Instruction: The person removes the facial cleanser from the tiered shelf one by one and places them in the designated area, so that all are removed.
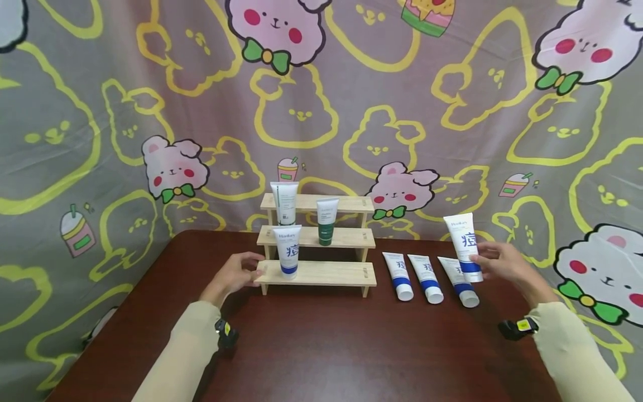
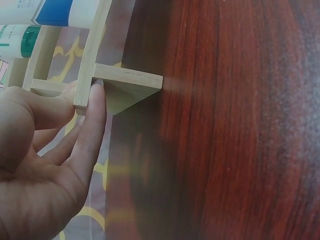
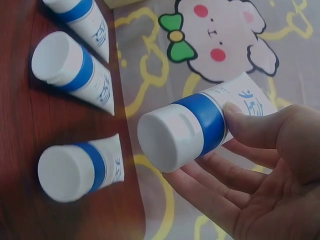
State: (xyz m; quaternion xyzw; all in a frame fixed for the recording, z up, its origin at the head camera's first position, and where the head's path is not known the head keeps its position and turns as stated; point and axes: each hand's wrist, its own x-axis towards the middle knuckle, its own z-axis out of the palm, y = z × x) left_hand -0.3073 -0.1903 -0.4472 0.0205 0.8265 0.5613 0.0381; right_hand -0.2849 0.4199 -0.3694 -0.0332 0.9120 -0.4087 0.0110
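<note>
My right hand (image 1: 502, 261) holds a white squeeze tube (image 1: 460, 240) with a blue band, cap down, above the table. In the right wrist view the thumb presses on its label side and the fingers lie behind it. My left hand (image 1: 234, 274) pinches the left end of the lowest step of a wooden three-step display stand (image 1: 331, 273); in the left wrist view the thumb is on top and a finger underneath. A blue-banded tube (image 1: 288, 251) stands on that step near the hand. A green-and-white tube (image 1: 326, 220) stands on the middle step, and a white tube (image 1: 284, 202) on the top step.
Three more blue-banded tubes lie on the dark wooden table right of the stand: a left one (image 1: 399, 276), a middle one (image 1: 426, 278) and a right one (image 1: 459, 281) beneath the held tube. A patterned curtain (image 1: 321, 111) hangs behind the table.
</note>
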